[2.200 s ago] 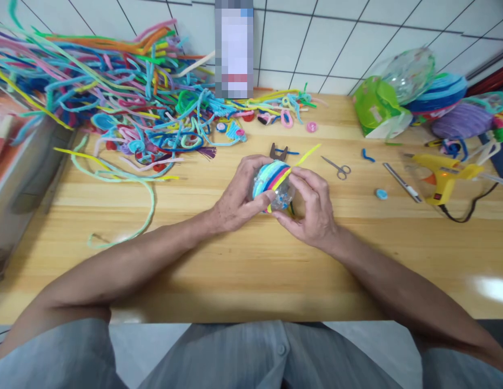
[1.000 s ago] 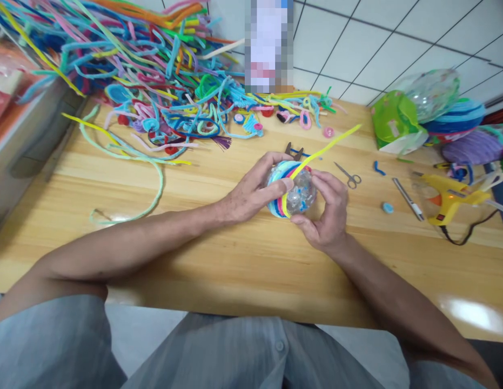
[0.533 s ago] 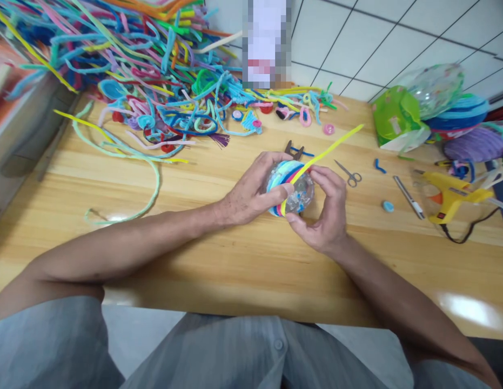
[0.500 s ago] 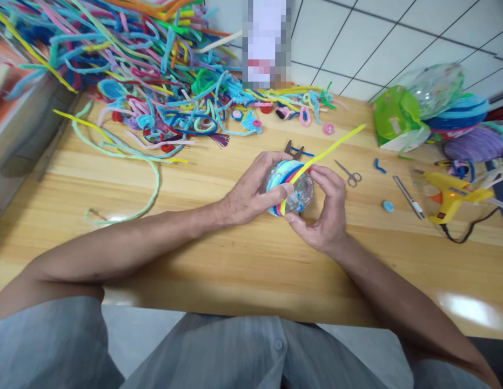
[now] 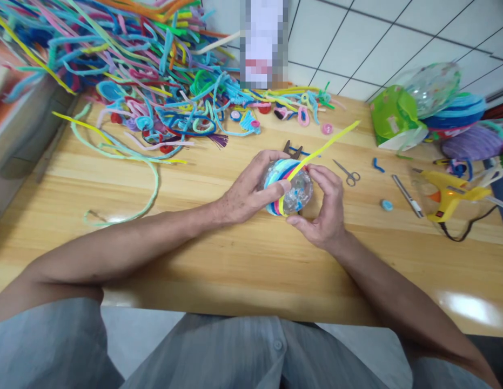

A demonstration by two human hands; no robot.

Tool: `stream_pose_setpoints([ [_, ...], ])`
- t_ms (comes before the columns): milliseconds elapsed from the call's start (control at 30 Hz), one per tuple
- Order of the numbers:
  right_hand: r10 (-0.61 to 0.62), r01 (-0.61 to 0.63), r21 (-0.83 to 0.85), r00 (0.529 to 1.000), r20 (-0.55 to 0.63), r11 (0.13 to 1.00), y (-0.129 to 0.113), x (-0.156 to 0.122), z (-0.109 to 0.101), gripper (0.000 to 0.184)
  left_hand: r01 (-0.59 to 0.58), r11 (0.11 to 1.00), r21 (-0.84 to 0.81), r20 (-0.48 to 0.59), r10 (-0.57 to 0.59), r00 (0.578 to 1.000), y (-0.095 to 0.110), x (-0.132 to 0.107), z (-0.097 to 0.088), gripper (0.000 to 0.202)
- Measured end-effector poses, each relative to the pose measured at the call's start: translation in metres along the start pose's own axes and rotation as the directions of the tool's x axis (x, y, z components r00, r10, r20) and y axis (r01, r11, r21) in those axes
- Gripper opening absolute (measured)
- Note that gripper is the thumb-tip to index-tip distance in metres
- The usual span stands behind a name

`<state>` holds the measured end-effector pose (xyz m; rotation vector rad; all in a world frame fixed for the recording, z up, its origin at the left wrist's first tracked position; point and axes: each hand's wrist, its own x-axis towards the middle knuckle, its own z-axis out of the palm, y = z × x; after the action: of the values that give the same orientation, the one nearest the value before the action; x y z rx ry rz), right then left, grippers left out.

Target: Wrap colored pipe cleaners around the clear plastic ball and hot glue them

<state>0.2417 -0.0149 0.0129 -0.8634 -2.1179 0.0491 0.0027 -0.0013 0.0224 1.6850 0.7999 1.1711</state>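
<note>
My left hand (image 5: 251, 189) is closed around the left side of a clear rounded plastic piece (image 5: 300, 192), its thumb pressing on a yellow pipe cleaner (image 5: 328, 146). Bands of light blue, dark blue and pink pipe cleaner (image 5: 280, 170) wrap the piece beside the yellow one. The yellow strand's free end sticks out up and to the right. My right hand (image 5: 326, 208) grips the piece's right side, with fingers at the upper edge and thumb at the lower edge. Behind the piece, dark plier-like jaws (image 5: 294, 149) show; the rest of that tool is hidden.
A large tangle of coloured pipe cleaners (image 5: 154, 81) fills the back left of the wooden table (image 5: 186, 259). Rightward lie small scissors (image 5: 348, 174), a blue cap (image 5: 387, 205), a cutter knife (image 5: 408, 197) and a yellow glue gun (image 5: 449, 194). A green packet (image 5: 393, 119) stands behind.
The yellow strand's free end has shifted slightly left. Both hands keep their hold on the clear piece, with the right thumb slightly shifted at its lower edge.
</note>
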Motion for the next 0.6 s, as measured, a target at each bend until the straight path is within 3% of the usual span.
stream_pose_setpoints([
  [267,-0.027,0.028,0.019,0.996,-0.086,0.999,0.0043,-0.0036,0.0005,0.083,-0.01,0.999,-0.032,-0.012,0.01,1.0,-0.0003,0.0007,0.0015,0.053],
  [467,-0.01,0.011,-0.075,1.0,0.016,0.997,-0.0023,-0.0016,-0.0037,0.085,-0.009,1.0,0.006,-0.025,0.009,1.0,-0.0012,-0.0006,0.0022,0.058],
  [600,-0.014,0.015,-0.051,1.0,0.004,0.999,-0.005,0.0004,-0.0053,0.077,-0.019,1.0,0.019,-0.022,0.02,1.0,-0.0013,-0.0007,0.0022,0.059],
])
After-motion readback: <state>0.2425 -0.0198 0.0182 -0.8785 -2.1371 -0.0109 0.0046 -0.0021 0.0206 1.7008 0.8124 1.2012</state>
